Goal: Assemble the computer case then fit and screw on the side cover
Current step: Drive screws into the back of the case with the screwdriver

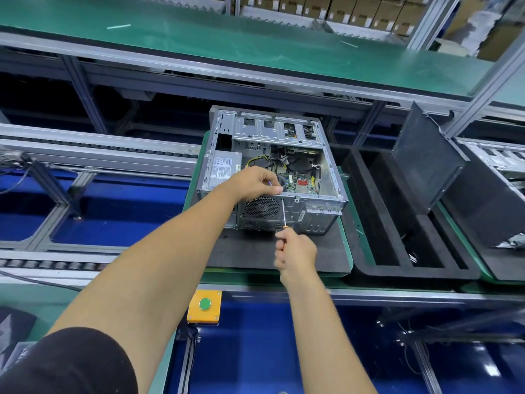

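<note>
An open grey computer case [326,166] lies on its side on a black foam mat [250,251], its motherboard, cables and power supply exposed. My left hand [255,182] rests on the case's near top edge above the rear fan grille, fingers pinched on something small that I cannot make out. My right hand [295,251] grips an orange-handled screwdriver [284,214]; its shaft points up to the rear panel's top edge beside my left fingers. A dark side cover [426,160] leans upright to the right of the case.
A black foam tray [369,223] with long slots sits right of the mat. Another case [494,166] lies at the far right. A yellow box with a green button [205,305] is on the near rail. Roller conveyor rails run left; a green shelf spans the back.
</note>
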